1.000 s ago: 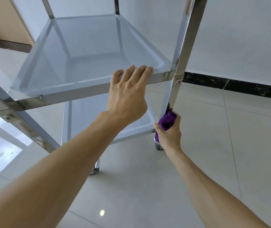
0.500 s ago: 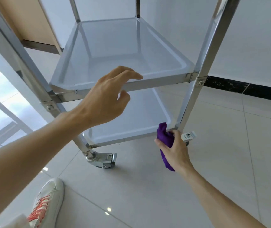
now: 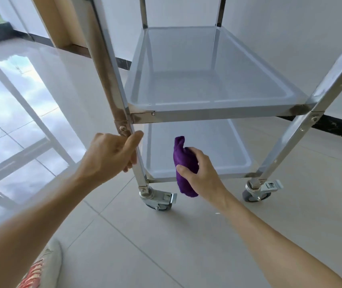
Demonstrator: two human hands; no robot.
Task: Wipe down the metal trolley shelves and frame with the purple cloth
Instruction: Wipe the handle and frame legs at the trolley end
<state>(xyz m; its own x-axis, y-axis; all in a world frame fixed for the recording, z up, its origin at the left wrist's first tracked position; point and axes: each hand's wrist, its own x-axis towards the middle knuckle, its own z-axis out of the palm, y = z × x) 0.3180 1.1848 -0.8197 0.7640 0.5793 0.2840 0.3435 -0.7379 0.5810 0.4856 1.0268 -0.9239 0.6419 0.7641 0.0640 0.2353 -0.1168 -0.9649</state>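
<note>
At the trolley's near left leg (image 3: pixel 138 163), gripped by the left hand (image 3: pixel 111 156), the purple cloth (image 3: pixel 184 167) is held bunched in the right hand (image 3: pixel 201 173) before the lower shelf (image 3: pixel 224 161); rolling on unlocked castors (image 3: pixel 157 199) is risked.

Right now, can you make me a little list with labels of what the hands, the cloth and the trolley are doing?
left hand: grips the near left leg of the trolley, below the middle shelf
right hand: holds the purple cloth, bunched up
cloth position: in front of the bottom shelf; whether it touches, cannot tell
wheels: front left wheel, front right wheel
floor: pale tiles
shoe: bottom left
</note>
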